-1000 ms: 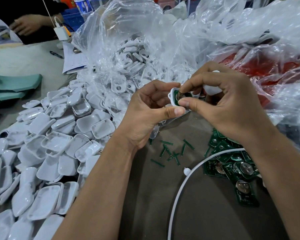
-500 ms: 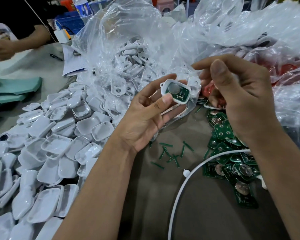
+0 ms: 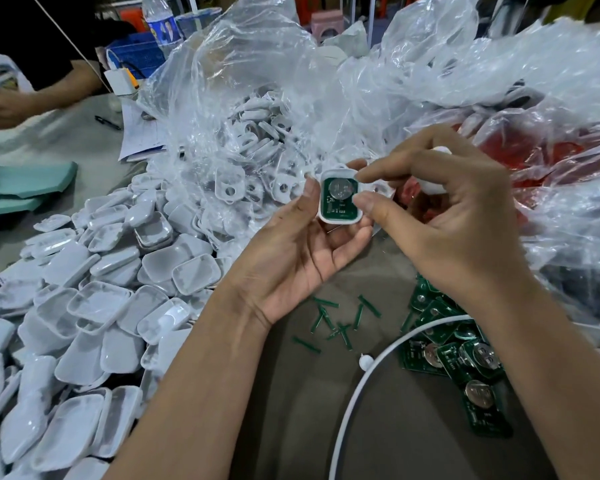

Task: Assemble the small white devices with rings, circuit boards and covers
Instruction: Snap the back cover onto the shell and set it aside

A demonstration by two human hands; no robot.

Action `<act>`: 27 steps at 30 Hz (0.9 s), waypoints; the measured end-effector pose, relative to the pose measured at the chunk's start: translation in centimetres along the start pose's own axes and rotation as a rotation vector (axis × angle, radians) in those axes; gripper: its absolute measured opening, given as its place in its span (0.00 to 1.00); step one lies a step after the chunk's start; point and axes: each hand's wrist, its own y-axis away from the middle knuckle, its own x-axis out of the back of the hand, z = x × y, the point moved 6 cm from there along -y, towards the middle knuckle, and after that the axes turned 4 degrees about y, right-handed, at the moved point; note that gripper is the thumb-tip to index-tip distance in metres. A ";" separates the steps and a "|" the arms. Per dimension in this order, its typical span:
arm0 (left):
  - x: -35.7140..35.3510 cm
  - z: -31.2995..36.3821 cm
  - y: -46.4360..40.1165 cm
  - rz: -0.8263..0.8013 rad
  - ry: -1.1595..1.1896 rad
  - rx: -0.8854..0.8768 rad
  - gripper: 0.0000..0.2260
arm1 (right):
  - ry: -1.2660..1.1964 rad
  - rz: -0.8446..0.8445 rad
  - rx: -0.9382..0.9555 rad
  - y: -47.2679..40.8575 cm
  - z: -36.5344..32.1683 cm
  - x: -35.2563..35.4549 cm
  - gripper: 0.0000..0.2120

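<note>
My left hand [image 3: 298,247] holds a small white device shell [image 3: 340,197] between thumb and fingers, its open side facing me. A green circuit board with a round silver coin cell sits inside the shell. My right hand [image 3: 444,220] is at the shell's right edge, its thumb and forefinger touching the rim. Tucked in the curled back fingers of that hand is a white cover [image 3: 435,168], partly hidden. A pile of white covers [image 3: 101,306] lies at the left. Loose green circuit boards [image 3: 465,358] lie at the lower right, under my right forearm.
Clear plastic bags [image 3: 257,116] of white shells and red parts [image 3: 534,161] crowd the back and right. A white cable [image 3: 361,382] curves across the brown table. Several small green strips [image 3: 336,323] lie near the middle. Another person's arm [image 3: 32,98] is at the far left.
My right hand came back down from above the bag to the shell's right edge. My left hand turned the shell so the board faces me squarely.
</note>
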 end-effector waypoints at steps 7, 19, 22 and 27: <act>-0.1 -0.4 0.1 0.009 -0.051 0.018 0.14 | 0.069 -0.005 0.010 0.1 -0.3 -0.3 0.08; 0.4 -0.3 0.2 0.059 -0.060 0.016 0.13 | 0.019 -0.074 -0.070 0.1 0.6 -0.9 0.08; 0.3 -0.3 0.2 0.058 -0.048 0.013 0.15 | 0.004 -0.090 -0.088 0.1 0.7 -1.0 0.08; -0.4 0.0 0.4 -0.008 -0.010 -0.004 0.24 | -0.051 -0.083 -0.048 0.0 -0.1 -0.7 0.07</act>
